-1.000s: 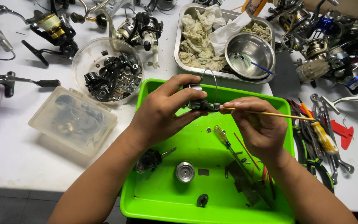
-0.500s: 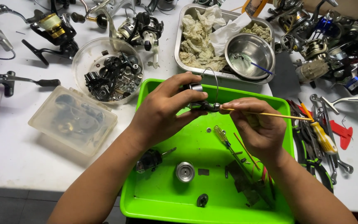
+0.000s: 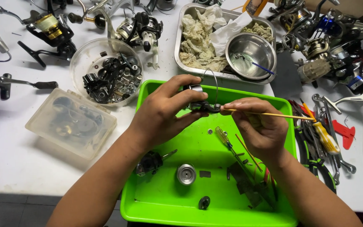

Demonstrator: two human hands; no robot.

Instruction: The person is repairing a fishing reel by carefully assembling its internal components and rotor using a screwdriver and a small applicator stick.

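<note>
Over a bright green tray (image 3: 274, 215), my left hand (image 3: 162, 111) grips a dark fishing reel part (image 3: 202, 106) with a thin wire bail arching above it. My right hand (image 3: 259, 126) pinches a thin yellow stick (image 3: 274, 114) whose tip touches that part; the stick's tail points right. Inside the tray lie a small yellow-handled screwdriver (image 3: 225, 138), a silver spool (image 3: 186, 173), a dark reel body (image 3: 150, 162), a round black cap (image 3: 204, 202) and small dark plates.
A round clear bowl (image 3: 82, 59) of black parts and a lidded plastic box (image 3: 70, 122) sit left. A metal pan (image 3: 181, 50) with rags and a steel bowl (image 3: 251, 54) sits behind. Several fishing reels crowd the back and right; pliers and a yellow screwdriver (image 3: 326, 136) lie right.
Both hands hold almost the same pose; the stick's tip has shifted only slightly against the reel part.
</note>
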